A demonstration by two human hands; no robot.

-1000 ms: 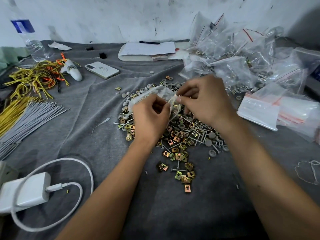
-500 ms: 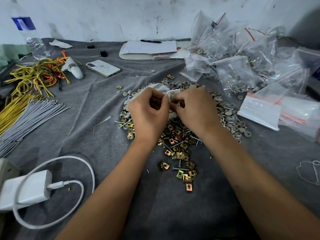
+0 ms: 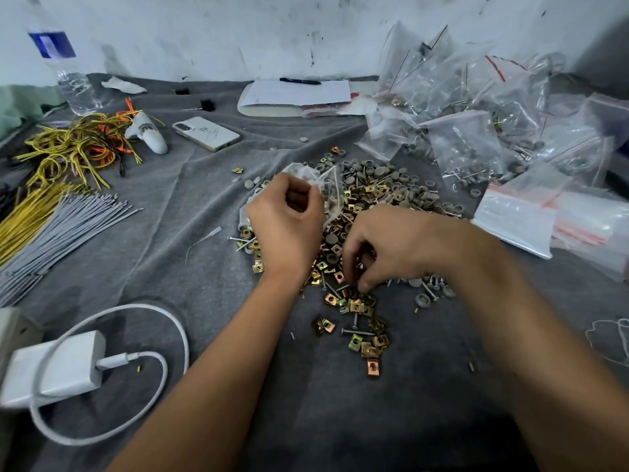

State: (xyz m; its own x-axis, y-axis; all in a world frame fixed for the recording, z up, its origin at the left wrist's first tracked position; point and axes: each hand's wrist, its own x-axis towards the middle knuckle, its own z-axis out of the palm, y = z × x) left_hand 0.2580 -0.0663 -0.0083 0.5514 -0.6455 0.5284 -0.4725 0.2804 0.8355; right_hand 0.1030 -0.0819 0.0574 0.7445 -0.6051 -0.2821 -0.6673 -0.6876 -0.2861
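Observation:
A heap of small hardware (image 3: pixel 381 195) lies mid-table on the grey cloth (image 3: pixel 190 199): brass-coloured clip nuts (image 3: pixel 357 303), grey round caps and screws. My left hand (image 3: pixel 287 226) holds a small clear zip bag (image 3: pixel 328 189) by its mouth above the heap's left side. My right hand (image 3: pixel 384 248) is down on the near part of the heap, fingers curled and pinching among the clip nuts; what sits between the fingertips is hidden.
Filled clear bags (image 3: pixel 476 131) pile up at the back right, flat empty bags (image 3: pixel 531 212) lie at right. Yellow and grey wires (image 3: pixel 51 212), a phone (image 3: pixel 206 132), a water bottle (image 3: pixel 68 76), a notepad with pen (image 3: pixel 296 93) and a white charger with cable (image 3: pixel 58 369) lie left and behind.
My right hand let go of the bag's mouth and dropped toward me onto the clip nuts. The left hand keeps hold of the bag, which now hangs open.

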